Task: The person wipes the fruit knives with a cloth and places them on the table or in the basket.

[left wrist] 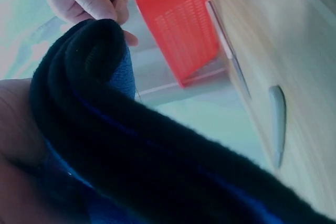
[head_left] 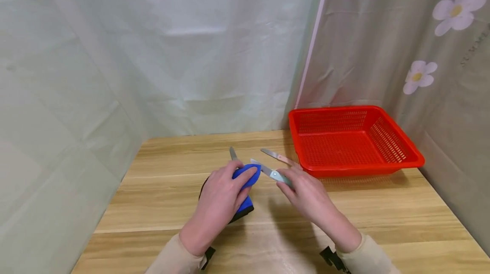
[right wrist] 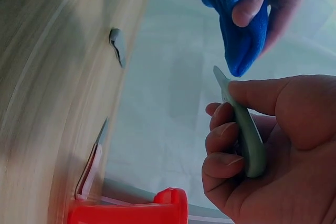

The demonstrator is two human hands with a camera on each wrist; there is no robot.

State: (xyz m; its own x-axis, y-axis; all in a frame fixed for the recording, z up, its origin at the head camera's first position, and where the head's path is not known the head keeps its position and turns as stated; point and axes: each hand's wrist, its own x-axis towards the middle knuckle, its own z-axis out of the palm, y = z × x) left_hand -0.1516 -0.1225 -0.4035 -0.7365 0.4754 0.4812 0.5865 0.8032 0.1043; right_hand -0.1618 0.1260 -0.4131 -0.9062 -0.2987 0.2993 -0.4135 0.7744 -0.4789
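1. Blue cloth (head_left: pixel 253 179) with black edging fills the left hand (head_left: pixel 220 191), fingers closed round it, in the head view. The right hand (head_left: pixel 306 191) grips a green-handled knife (head_left: pixel 274 174), its blade just beside the cloth; whether they touch, I cannot tell. Wide room separates the left hand from the wooden table's (head_left: pixel 153 206) left edge.
2. Left wrist: beyond the black edging lie a grey knife (left wrist: pixel 279 124) and, beside the red basket (left wrist: pixel 184 30), a pink-handled knife (left wrist: pixel 219 30).
3. Right wrist: fingers curl snugly round the green handle; a gap parts both hands.
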